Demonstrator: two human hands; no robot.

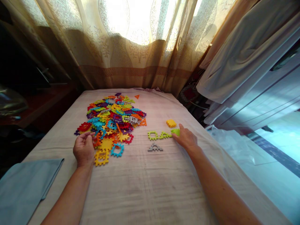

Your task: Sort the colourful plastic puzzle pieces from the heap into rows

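My right hand (187, 138) pinches a lime green plastic building tile (175, 132) between thumb and fingers, low over the cloth. Left of it, in a row, lie a green arched tile (165, 134) and a green square frame tile (153, 135). A grey arched tile (155, 147) lies nearer me, and a yellow square tile (171, 123) sits just beyond my right hand. My left hand (85, 148) rests by the near left edge of the heap of coloured interlocking tiles (114, 112), its fingers curled in, with nothing visible between them.
A pale cloth (152, 187) covers the table. A folded blue-grey cloth (25, 184) lies at the near left. A loose orange triangle (137, 97) lies at the far side. Curtains (138, 59) hang behind, and clear plastic (232, 147) lies beyond the right edge.
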